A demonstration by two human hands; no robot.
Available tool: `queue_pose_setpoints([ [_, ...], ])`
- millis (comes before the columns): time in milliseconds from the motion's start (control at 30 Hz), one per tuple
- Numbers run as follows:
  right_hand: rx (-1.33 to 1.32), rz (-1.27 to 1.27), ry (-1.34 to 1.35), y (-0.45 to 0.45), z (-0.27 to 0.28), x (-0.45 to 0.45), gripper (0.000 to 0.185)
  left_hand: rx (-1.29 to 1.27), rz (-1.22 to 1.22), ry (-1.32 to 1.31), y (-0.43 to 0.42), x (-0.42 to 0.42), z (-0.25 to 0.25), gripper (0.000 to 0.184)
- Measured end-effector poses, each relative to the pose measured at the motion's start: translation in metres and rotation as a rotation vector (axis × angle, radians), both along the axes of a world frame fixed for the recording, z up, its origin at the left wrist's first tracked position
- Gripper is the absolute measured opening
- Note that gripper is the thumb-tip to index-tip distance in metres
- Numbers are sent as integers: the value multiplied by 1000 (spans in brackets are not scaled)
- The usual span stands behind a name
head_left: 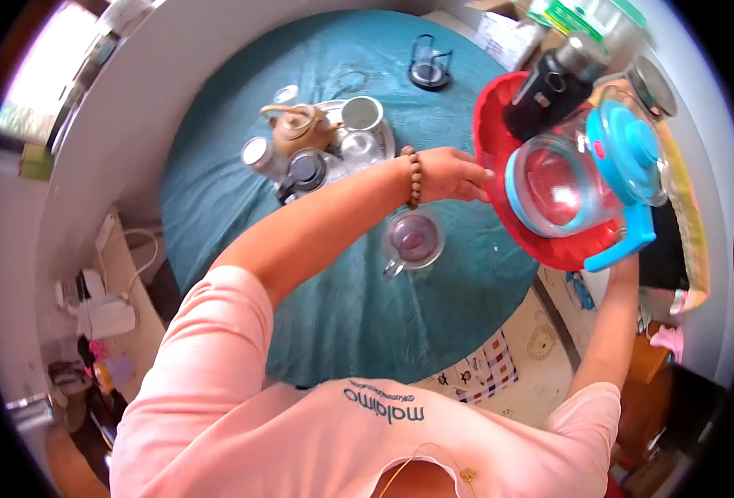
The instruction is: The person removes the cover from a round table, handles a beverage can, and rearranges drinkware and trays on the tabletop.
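A red scalloped tray (541, 249) sits at the right side of the round table. On it stand a glass pitcher (559, 195) with a light blue lid and handle and a black thermos (553, 91) with a silver cap. My left hand (454, 176), with a beaded bracelet at the wrist, reaches across and grips the tray's left rim. My right hand (626, 264) is at the tray's lower right edge, just below the blue handle; its fingers are hidden. A glass cup (415, 239) with a purplish round lid stands on the table below my left wrist.
A green cloth (334, 307) covers the table. On it are a brown teapot (300, 129), a white mug (362, 114), a lidded jar (259, 153), a black-topped glass pot (307, 170) and a black-framed stand (430, 68). Boxes (508, 37) crowd the back right.
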State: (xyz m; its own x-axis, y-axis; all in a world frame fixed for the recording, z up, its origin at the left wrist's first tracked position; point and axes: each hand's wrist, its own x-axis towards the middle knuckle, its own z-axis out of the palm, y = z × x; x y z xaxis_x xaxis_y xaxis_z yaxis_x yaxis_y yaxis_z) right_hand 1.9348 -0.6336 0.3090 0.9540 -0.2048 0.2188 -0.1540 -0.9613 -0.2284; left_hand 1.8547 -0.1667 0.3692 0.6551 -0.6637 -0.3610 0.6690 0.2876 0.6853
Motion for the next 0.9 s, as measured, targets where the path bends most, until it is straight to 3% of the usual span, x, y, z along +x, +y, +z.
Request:
queue_pose_setpoints([
  [233, 14, 219, -56, 37, 81, 12, 44, 4, 212, -95, 30, -56, 63, 22],
  [500, 40, 501, -113, 165, 134, 12, 42, -25, 454, -155, 88, -166, 109, 23],
  [900, 62, 950, -74, 491, 87, -74, 41, 114, 842, -129, 217, -389, 106, 29],
])
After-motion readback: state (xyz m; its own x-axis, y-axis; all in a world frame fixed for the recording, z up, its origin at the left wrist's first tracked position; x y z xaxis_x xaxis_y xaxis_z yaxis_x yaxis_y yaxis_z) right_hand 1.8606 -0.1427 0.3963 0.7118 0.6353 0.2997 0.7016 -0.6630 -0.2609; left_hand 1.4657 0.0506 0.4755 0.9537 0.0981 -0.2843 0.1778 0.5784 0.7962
